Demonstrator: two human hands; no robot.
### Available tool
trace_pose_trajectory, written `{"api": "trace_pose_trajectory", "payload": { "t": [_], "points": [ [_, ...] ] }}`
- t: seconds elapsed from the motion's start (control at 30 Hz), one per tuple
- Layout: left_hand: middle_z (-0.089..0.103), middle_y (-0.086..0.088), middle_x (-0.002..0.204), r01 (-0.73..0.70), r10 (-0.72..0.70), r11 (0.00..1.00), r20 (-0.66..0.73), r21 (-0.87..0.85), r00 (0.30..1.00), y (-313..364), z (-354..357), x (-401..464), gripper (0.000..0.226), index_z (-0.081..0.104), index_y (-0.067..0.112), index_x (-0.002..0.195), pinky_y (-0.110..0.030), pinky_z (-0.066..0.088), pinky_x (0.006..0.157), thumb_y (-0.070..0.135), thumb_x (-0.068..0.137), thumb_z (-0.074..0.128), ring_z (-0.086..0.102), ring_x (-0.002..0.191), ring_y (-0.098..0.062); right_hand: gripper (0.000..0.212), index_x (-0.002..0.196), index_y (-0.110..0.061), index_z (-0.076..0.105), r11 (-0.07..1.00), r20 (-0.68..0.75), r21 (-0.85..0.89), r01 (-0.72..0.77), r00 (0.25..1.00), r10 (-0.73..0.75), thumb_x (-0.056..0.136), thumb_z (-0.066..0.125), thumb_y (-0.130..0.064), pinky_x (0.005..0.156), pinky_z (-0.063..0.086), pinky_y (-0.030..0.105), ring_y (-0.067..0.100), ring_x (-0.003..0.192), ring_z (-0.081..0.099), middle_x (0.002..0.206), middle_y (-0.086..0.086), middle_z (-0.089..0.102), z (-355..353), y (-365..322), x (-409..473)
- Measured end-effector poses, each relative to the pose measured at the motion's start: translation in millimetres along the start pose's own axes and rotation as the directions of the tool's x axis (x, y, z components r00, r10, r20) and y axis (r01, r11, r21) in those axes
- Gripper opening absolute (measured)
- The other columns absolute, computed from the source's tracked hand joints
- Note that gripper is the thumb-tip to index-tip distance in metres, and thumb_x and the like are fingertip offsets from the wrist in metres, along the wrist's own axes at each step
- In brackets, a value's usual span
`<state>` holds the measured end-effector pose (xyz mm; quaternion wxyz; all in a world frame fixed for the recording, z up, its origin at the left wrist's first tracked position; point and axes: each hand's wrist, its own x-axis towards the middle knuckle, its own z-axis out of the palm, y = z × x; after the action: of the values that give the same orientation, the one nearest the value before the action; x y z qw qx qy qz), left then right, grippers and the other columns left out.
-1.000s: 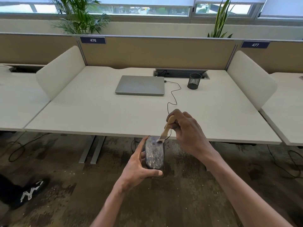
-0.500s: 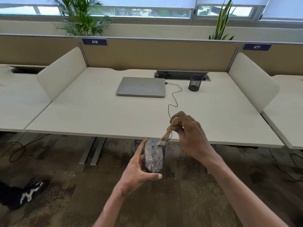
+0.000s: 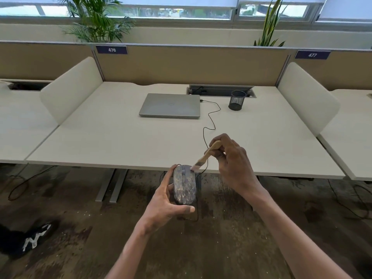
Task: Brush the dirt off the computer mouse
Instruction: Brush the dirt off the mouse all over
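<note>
My left hand (image 3: 167, 200) is nearest me, out over the floor just in front of the desk edge. It grips the mouse (image 3: 184, 185) from the left side, thumb curled under the near end and fingers wrapped behind it. The mouse is dark and speckled all over with pale dirt, its buttons pointing away from me, and it sits in the air clear of the desk.

Just to the right and a little farther out, my right hand (image 3: 233, 164) pinches the wooden handle of a small brush (image 3: 205, 156), fingers curled round the upper end. The brush slants down to the left, and its pale bristles touch the far right corner of the mouse, by the buttons.

A thin black cable (image 3: 209, 121) runs from behind the mouse across the white desk (image 3: 100, 141) in loose curves to the right side of a closed grey laptop (image 3: 171, 105). Near the laptop, to its right, stands a black mesh pen cup (image 3: 237, 100), just in front of a cable slot set into the desk.

Curved white dividers rise at both sides of the desk. Behind it runs a tan partition with a label reading 476 (image 3: 112, 49), and past that are leafy plants (image 3: 94, 21) below the windows.
</note>
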<state>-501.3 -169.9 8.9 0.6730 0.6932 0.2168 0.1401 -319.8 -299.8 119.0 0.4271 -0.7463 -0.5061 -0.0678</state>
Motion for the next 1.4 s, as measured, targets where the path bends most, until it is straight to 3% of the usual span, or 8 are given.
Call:
{"api": "trace_pose_trajectory", "payload": {
  "t": [0.17, 0.3, 0.53, 0.7, 0.83, 0.97, 1.2, 1.4],
  "points": [
    [0.057, 0.001, 0.146, 0.010, -0.010, 1.000, -0.005, 0.003, 1.000, -1, 1, 1, 0.134, 0.024, 0.051, 0.159, -0.038, 0.058, 0.102, 0.022, 0.055, 0.103, 0.064, 0.131, -0.016, 0.036, 0.101, -0.029, 0.048, 1.000, 0.027, 0.001, 0.005, 1.000, -0.005, 0.093, 0.061, 0.004, 0.069, 0.053, 0.030, 0.012, 0.088, 0.062, 0.087, -0.029, 0.055, 0, 2, -2],
    [0.057, -0.001, 0.145, -0.001, 0.002, 1.000, -0.007, 0.023, 1.000, 1, 0, 3, 0.135, 0.022, 0.051, 0.159, -0.044, 0.056, 0.107, 0.027, 0.054, 0.103, 0.064, 0.131, -0.017, 0.030, 0.103, -0.026, 0.050, 1.000, -0.005, 0.031, -0.006, 1.000, 0.006, 0.095, 0.062, 0.001, 0.072, 0.056, 0.037, 0.018, 0.093, 0.066, 0.092, -0.013, 0.065, 2, 4, 2],
    [0.058, 0.000, 0.143, -0.005, 0.005, 1.000, 0.000, 0.030, 1.000, 3, 0, 8, 0.134, 0.023, 0.054, 0.158, -0.034, 0.057, 0.103, 0.027, 0.053, 0.102, 0.065, 0.127, -0.012, 0.036, 0.102, -0.027, 0.049, 1.000, 0.044, -0.003, -0.009, 0.999, 0.009, 0.092, 0.061, 0.006, 0.066, 0.050, 0.030, 0.018, 0.084, 0.061, 0.088, -0.012, 0.060, 2, 4, 6],
    [0.057, 0.000, 0.145, -0.019, 0.019, 0.998, 0.001, 0.061, 1.000, 5, 1, 10, 0.136, 0.021, 0.053, 0.159, -0.038, 0.054, 0.109, 0.032, 0.053, 0.102, 0.063, 0.129, -0.013, 0.035, 0.101, -0.027, 0.049, 1.000, 0.000, 0.014, -0.006, 1.000, 0.006, 0.093, 0.060, 0.005, 0.071, 0.055, 0.036, 0.018, 0.090, 0.064, 0.089, -0.021, 0.058, -1, 2, 12],
    [0.057, 0.004, 0.144, -0.022, 0.021, 0.998, 0.009, 0.067, 1.000, 5, 1, 12, 0.136, 0.020, 0.051, 0.160, -0.035, 0.054, 0.109, 0.031, 0.053, 0.102, 0.063, 0.128, -0.006, 0.029, 0.101, -0.021, 0.051, 1.000, -0.023, 0.016, -0.001, 1.000, 0.001, 0.093, 0.060, 0.005, 0.071, 0.055, 0.040, 0.020, 0.089, 0.064, 0.091, -0.016, 0.059, 1, 3, 12],
    [0.057, 0.004, 0.144, -0.012, 0.012, 0.999, 0.011, 0.053, 1.000, 3, 1, 11, 0.136, 0.022, 0.050, 0.160, -0.028, 0.056, 0.103, 0.031, 0.053, 0.102, 0.064, 0.126, -0.004, 0.038, 0.100, -0.028, 0.047, 1.000, 0.034, -0.017, -0.018, 0.999, 0.018, 0.091, 0.061, 0.006, 0.070, 0.055, 0.043, 0.020, 0.087, 0.061, 0.089, -0.011, 0.061, -1, 5, 8],
    [0.061, 0.006, 0.139, -0.014, 0.014, 0.999, 0.020, 0.042, 1.000, 1, 4, 10, 0.134, 0.022, 0.050, 0.160, -0.023, 0.057, 0.096, 0.025, 0.056, 0.103, 0.065, 0.125, -0.004, 0.031, 0.104, -0.026, 0.049, 0.999, -0.036, 0.011, -0.033, 0.999, 0.033, 0.094, 0.062, 0.001, 0.072, 0.055, 0.041, 0.021, 0.090, 0.063, 0.094, -0.009, 0.065, 0, 5, 9],
    [0.061, -0.002, 0.142, 0.009, -0.009, 0.999, 0.016, 0.033, 1.000, -2, 5, 5, 0.136, 0.022, 0.052, 0.160, -0.043, 0.056, 0.106, 0.024, 0.054, 0.104, 0.065, 0.129, -0.017, 0.041, 0.100, -0.028, 0.047, 0.999, 0.019, -0.035, -0.038, 0.999, 0.039, 0.090, 0.059, 0.010, 0.068, 0.051, 0.031, 0.018, 0.085, 0.060, 0.087, -0.012, 0.061, -3, 6, 3]
  ]
}}
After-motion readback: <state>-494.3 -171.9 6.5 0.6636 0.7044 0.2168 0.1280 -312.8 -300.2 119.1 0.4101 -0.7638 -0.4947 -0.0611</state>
